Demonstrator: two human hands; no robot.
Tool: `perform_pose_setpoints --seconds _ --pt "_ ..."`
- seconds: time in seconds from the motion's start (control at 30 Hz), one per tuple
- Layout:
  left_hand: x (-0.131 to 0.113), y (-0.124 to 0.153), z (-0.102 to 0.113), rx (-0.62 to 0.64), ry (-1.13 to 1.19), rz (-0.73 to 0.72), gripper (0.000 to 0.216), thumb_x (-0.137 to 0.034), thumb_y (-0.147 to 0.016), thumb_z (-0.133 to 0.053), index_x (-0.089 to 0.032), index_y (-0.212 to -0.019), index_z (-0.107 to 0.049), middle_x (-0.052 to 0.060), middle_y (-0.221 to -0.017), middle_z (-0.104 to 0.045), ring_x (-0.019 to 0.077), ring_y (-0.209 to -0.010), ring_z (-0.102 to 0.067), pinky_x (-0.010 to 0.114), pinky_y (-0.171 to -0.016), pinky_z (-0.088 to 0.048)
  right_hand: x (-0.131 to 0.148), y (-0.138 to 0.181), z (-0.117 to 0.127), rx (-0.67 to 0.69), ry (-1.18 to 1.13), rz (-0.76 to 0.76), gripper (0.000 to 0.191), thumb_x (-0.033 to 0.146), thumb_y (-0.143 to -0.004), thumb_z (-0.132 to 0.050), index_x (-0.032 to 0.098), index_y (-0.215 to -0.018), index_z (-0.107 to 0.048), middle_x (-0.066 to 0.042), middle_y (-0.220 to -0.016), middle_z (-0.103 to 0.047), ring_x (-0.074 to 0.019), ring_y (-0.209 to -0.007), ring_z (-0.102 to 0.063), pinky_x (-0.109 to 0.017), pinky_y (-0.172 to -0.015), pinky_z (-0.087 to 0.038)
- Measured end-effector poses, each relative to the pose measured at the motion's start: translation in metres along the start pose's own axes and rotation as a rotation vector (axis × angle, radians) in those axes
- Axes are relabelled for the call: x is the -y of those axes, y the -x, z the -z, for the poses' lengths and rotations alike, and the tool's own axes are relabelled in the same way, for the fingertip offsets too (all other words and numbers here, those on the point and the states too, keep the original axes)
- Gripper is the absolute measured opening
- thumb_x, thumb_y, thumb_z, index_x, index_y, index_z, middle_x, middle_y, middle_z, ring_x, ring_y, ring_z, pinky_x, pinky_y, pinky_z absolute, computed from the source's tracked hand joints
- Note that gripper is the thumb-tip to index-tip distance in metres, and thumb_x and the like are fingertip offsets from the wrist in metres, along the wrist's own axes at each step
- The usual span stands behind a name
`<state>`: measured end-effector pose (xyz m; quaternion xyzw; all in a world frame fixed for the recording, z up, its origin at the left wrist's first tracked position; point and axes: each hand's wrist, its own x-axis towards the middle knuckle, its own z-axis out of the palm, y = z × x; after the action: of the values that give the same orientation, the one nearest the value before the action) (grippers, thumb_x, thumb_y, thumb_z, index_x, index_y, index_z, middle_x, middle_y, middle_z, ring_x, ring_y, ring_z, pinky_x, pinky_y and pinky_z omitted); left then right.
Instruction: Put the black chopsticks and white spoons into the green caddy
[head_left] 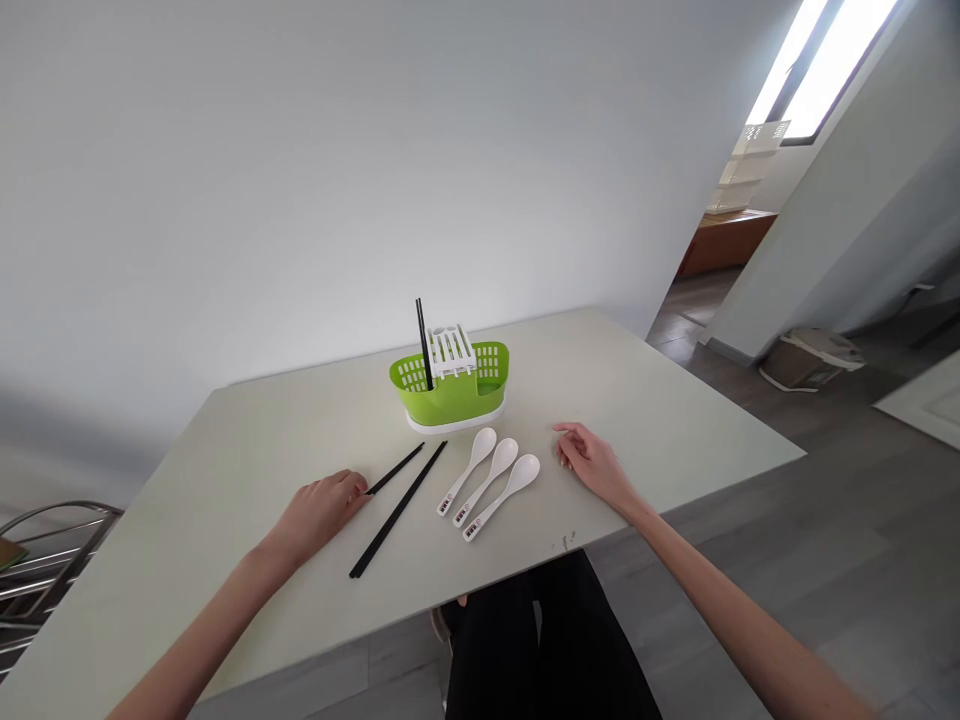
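Head camera, looking forward-down over table (660,400).

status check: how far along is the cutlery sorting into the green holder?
Done: black chopsticks stand upright in the green holder. In hand: left hand touches one loose chopstick; right hand rests empty. Left: a second chopstick and three white spoons lie on the table.
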<state>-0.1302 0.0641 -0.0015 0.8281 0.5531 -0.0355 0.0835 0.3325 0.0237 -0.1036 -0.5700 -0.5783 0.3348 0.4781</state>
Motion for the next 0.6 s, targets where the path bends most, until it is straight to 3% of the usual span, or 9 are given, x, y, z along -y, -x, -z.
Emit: perform_pose_setpoints --seconds 0.17,0.33,0.47,0.53,0.6 --pt "0.004 0.008 0.012 0.082 -0.282 0.028 0.025 -0.024 -0.094 -0.043 -0.021 -0.081 -0.065 0.010 -0.092 -0.074 0.0242 -0.076 -0.069 0.035 -0.070 -0.042 -0.003 -0.001 -0.001 0.007 -0.004 0.001 0.037 0.051 -0.102 -0.050 0.021 -0.121 -0.062 -0.002 -0.083 -0.069 -0.0180 -0.070 -0.063 -0.033 -0.072 -0.052" --pt "0.006 0.009 0.023 0.060 -0.284 0.057 0.025 -0.021 -0.091 -0.046 -0.021 -0.073 -0.063 0.010 -0.084 -0.074 0.0249 -0.074 -0.070 0.032 -0.067 -0.044 0.002 -0.002 0.001 0.004 -0.019 -0.011 0.041 0.055 -0.100 -0.051 0.021 -0.121 -0.062 -0.002 -0.083 -0.070 -0.0180 -0.068 -0.064 -0.033 -0.069 -0.053" --pt "-0.005 0.012 0.052 -0.169 0.066 0.086 0.027 -0.043 -0.092 -0.053 -0.026 -0.085 -0.072 0.007 -0.091 -0.081 0.0271 -0.079 -0.075 0.034 -0.070 -0.052 0.035 0.001 -0.004 0.013 -0.004 0.039 0.040 0.055 -0.102 -0.050 0.022 -0.122 -0.062 -0.003 -0.086 -0.070 -0.0184 -0.070 -0.065 -0.033 -0.070 -0.052" --pt "-0.023 0.014 0.068 -0.318 0.344 0.122 0.033 -0.058 -0.087 -0.063 -0.028 -0.095 -0.075 0.005 -0.093 -0.083 0.0286 -0.086 -0.078 0.034 -0.074 -0.058 0.064 0.004 -0.016 0.052 -0.029 0.069 0.039 0.054 -0.104 -0.049 0.023 -0.123 -0.062 -0.004 -0.089 -0.072 -0.0186 -0.073 -0.066 -0.033 -0.071 -0.052" --pt "-0.049 0.014 0.080 -0.405 0.636 0.178 0.043 -0.066 -0.081 -0.073 -0.027 -0.099 -0.077 0.005 -0.091 -0.083 0.0298 -0.091 -0.080 0.035 -0.080 -0.061 0.097 0.007 -0.035 0.179 -0.092 0.105 0.039 0.053 -0.104 -0.051 0.023 -0.128 -0.061 -0.006 -0.102 -0.074 -0.0198 -0.084 -0.070 -0.033 -0.073 -0.054"
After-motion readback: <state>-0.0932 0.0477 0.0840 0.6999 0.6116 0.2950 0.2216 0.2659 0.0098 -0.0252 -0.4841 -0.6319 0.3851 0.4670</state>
